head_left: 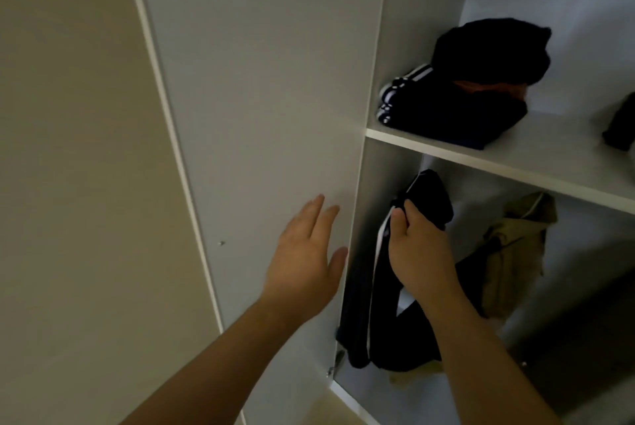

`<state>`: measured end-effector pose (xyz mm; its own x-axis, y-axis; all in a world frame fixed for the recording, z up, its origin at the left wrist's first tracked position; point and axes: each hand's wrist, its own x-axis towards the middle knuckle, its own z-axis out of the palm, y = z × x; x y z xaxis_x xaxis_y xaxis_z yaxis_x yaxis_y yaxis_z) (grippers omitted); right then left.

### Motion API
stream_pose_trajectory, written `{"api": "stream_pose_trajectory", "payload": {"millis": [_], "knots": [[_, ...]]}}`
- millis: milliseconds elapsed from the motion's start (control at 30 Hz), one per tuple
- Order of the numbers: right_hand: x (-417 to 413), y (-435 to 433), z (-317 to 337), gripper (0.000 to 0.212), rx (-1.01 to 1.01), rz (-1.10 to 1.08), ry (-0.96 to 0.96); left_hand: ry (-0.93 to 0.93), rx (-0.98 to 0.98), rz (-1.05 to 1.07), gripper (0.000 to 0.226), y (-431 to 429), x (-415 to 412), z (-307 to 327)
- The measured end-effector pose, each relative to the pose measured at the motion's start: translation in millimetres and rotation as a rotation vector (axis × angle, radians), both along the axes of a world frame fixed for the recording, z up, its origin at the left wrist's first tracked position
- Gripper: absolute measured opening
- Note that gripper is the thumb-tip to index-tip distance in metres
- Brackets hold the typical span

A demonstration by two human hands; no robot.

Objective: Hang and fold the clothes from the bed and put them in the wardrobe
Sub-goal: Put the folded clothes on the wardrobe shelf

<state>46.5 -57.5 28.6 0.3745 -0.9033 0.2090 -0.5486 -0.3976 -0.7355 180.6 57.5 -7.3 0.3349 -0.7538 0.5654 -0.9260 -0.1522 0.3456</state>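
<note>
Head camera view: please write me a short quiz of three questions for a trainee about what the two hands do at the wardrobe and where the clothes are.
1. True or false: the left hand grips the edge of the wardrobe door.
2. What does the right hand hold?
A) a wooden hanger
B) a black garment with a white stripe
C) a white towel
3. In a few words: where does the folded pile lie?

Key
1. False: its fingers are straight and hold nothing.
2. B
3. On the shelf, above the compartment where the right hand is.
</note>
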Motion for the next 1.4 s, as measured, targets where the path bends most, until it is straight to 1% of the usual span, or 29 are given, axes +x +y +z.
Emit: {"api": "stream_pose_trajectory", "payload": {"millis": [133,200,267,367,433,533,633,767,833,933,1033,1100,1167,1267,1333,1400], "knots": [[39.5,35.4,1.9,0.054,0.011,-0.052,-0.083,-0.264,-0.127,0.156,0.061,29.4,52.8,14.5],[53.0,48.1,6.2,0.054,0.000,-0.083,-0.093,-0.325,-0.191,0.232,0.068,39.4,74.3,16.9],[63.0,59.8,11.8,0.054,-0.018,-0.118,-0.082,-0.299,-0.260,0.268,0.076,47.1,92.1,19.0],[68.2,75.0,21.3,0.055,-0.048,-0.158,-0.057,-0.189,-0.302,0.233,0.081,50.3,108.9,28.2],[67.2,82.2,28.2,0.054,-0.069,-0.179,-0.053,-0.139,-0.296,0.188,0.081,49.1,110.1,34.5],[63.7,91.0,40.1,0.050,-0.110,-0.217,-0.055,-0.082,-0.232,0.201,0.085,51.0,103.1,40.3],[54.6,99.5,47.6,0.048,-0.172,-0.262,-0.056,-0.106,-0.158,0.238,0.082,59.2,96.4,40.5],[34.0,107.6,51.8,0.040,-0.192,-0.287,-0.065,-0.189,-0.077,0.237,0.082,67.6,79.0,42.8],[21.0,108.5,51.5,0.044,-0.196,-0.322,-0.045,-0.179,-0.065,0.218,0.085,70.3,60.3,44.0],[-2.9,113.6,54.5,0.049,-0.206,-0.358,-0.021,-0.108,-0.114,0.122,0.085,72.8,23.8,44.3],[-35.0,120.7,59.8,0.053,-0.227,-0.416,-0.024,-0.102,-0.173,-0.041,0.081,73.2,-14.9,39.1],[-58.7,123.7,61.4,0.051,-0.249,-0.456,-0.029,-0.080,-0.208,-0.154,0.077,71.8,-41.2,34.9],[-82.4,125.2,62.2,0.046,-0.254,-0.498,-0.051,-0.037,-0.234,-0.283,0.073,68.2,-65.4,33.1],[-118.2,127.8,63.3,0.037,-0.261,-0.577,-0.077,0.003,-0.189,-0.489,0.070,57.5,-94.3,38.4],[-142.2,131.7,64.3,0.040,-0.277,-0.647,-0.092,0.053,-0.155,-0.580,0.067,47.8,-108.9,47.2],[-167.6,138.6,63.7,0.038,-0.314,-0.718,-0.113,0.089,-0.135,-0.645,0.061,37.9,-123.6,57.0]]}}
